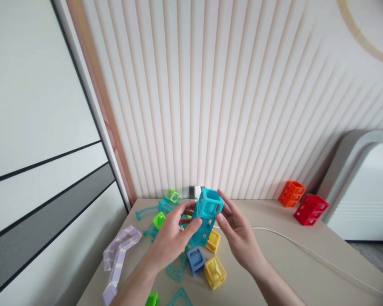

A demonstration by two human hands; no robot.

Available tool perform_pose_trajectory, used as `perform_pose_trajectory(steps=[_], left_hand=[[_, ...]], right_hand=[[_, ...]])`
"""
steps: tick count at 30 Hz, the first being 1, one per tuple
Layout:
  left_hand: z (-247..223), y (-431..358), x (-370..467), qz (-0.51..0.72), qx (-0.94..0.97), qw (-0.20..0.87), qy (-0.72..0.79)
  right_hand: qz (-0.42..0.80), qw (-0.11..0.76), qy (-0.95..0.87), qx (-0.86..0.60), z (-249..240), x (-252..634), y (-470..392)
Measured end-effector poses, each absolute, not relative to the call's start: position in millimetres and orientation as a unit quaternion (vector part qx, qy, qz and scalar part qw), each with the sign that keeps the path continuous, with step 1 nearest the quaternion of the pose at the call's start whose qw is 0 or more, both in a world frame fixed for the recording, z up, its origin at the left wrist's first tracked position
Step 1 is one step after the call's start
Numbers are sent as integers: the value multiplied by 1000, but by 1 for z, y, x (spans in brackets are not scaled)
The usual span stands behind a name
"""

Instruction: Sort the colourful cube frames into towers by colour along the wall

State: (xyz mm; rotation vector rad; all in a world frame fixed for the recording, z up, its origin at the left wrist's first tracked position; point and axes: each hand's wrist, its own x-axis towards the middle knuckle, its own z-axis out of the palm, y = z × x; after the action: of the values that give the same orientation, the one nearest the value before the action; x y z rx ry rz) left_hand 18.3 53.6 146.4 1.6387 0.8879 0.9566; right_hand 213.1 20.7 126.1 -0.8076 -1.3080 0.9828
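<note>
Between my hands is an upright stack of teal open-sided cube blocks [204, 227], held above the table. On its left side, my left hand [175, 233] grips it, thumb across the near face and fingers behind. Around the top cube's right edge, my right hand [239, 233] has its thumb and fingertips closed. Below the stack lie a blue cube [196, 260] and a yellow cube [215, 273]; a second yellow cube [213, 242] is partly covered by the stack. Green cubes [158, 220] and clear teal track pieces [176, 270] lie near my left hand.
An orange cube stack [292, 194] and a red cube stack [310, 210] stand at the back right, beside a white appliance [367, 182]. A white cable [301, 245] crosses the table [274, 272]. A lavender segmented strip [119, 253] lies left. A ribbed wall [207, 97] rises behind.
</note>
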Motion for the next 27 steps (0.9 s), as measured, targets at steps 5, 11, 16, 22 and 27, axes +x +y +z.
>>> perform_pose_trajectory(steps=[5, 11, 16, 22, 27], left_hand=[[142, 54, 13, 391, 699, 481, 357], [145, 54, 7, 408, 714, 456, 339], [147, 56, -2, 422, 794, 311, 308], [143, 60, -9, 412, 831, 266, 264], [142, 61, -10, 432, 833, 227, 259]], right_hand=[[426, 607, -573, -349, 124, 213, 22], [376, 570, -630, -369, 123, 218, 21], [223, 532, -730, -367, 129, 232, 15], [150, 484, -785, -357, 141, 236, 8], [140, 468, -793, -364, 135, 234, 9]])
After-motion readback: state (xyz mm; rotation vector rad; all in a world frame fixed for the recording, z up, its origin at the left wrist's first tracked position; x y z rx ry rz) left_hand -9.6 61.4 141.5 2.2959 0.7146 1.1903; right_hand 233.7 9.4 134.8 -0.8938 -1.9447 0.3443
